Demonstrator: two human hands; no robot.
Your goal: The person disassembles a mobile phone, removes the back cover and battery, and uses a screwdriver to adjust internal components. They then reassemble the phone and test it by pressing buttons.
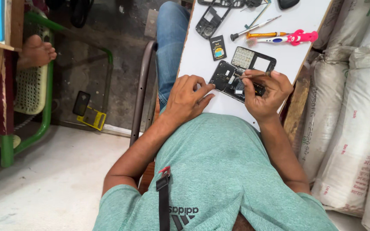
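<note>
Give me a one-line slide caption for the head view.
Left hand steadies an opened phone on a white board; right hand works it with a thin tool.

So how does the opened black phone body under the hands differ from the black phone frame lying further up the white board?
The opened black phone body shows boards and parts inside; the black phone frame is an empty shell with cut-out windows. The body is held by the left hand and probed with a thin tool in the right hand; the frame lies untouched. Both are black and rest on the white board.
</note>
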